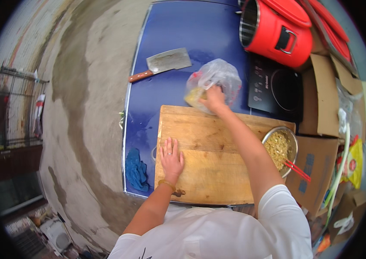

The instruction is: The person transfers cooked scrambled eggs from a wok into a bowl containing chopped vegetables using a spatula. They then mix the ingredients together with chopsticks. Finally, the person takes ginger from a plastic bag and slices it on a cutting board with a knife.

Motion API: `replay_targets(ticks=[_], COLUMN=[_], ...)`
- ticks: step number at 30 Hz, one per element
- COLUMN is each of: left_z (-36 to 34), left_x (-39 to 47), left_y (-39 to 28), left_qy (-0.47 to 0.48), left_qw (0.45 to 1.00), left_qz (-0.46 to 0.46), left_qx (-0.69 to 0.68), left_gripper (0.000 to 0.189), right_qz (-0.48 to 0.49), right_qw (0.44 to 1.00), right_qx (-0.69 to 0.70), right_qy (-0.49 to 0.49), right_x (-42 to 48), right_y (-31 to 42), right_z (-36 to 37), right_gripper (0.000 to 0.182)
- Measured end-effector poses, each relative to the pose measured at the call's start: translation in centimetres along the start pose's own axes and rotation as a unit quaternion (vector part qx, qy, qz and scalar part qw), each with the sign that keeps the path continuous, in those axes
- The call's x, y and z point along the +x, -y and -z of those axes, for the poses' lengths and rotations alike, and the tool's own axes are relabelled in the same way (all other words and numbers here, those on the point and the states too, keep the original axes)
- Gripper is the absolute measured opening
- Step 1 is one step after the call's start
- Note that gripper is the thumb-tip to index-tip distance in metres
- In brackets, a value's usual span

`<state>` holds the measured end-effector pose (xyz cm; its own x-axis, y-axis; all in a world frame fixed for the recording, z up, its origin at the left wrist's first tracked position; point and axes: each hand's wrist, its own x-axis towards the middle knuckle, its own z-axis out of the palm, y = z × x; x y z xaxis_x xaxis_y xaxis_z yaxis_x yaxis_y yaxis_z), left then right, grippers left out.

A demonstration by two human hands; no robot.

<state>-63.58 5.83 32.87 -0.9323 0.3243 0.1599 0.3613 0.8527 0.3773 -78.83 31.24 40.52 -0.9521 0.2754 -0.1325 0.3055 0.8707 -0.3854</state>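
My left hand (171,162) lies flat on the left side of a wooden cutting board (208,168), palm down, holding nothing. Beyond the board's far edge, my right hand (215,98) is at a clear plastic bag (223,73) with something yellowish inside. Its fingertips are partly hidden among the folds, so I cannot tell what they grip. A cleaver (168,61) with a wooden handle rests to the left of the bag. At the board's right edge stands a metal bowl (295,149) of chopped filling (276,147), with red chopsticks (299,171) leaning in it.
The blue tabletop (183,19) carries a crumpled blue cloth (136,170) near its left edge. A black induction cooktop (275,89) sits right of the bag, behind it a red lidded pot (281,35), tilted in view. Cardboard boxes (318,168) stand along the right.
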Motion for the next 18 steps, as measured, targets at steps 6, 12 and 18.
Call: replay_targets(ticks=[6, 12, 18], left_z=[-0.3, -1.2, -1.4], left_x=[0.0, -0.3, -0.7], left_y=[-1.2, -0.9, -3.1], left_qy=[-0.014, -0.023, 0.067], left_qw=[1.000, 0.999, 0.792], left_qz=[-0.015, -0.035, 0.090], left_qx=[0.012, -0.011, -0.600], left_gripper=[0.056, 0.053, 0.034], right_qz=[-0.027, 0.016, 0.007], right_qw=[0.990, 0.932, 0.910], right_qx=[0.137, 0.356, 0.413], right_qy=[-0.025, -0.068, -0.023], right_x=[2.0, -5.1, -20.8], right_y=[-3.1, -4.0, -2.4], right_z=[-4.3, -2.2, -6.2], right_gripper=[0.078, 0.050, 0.055])
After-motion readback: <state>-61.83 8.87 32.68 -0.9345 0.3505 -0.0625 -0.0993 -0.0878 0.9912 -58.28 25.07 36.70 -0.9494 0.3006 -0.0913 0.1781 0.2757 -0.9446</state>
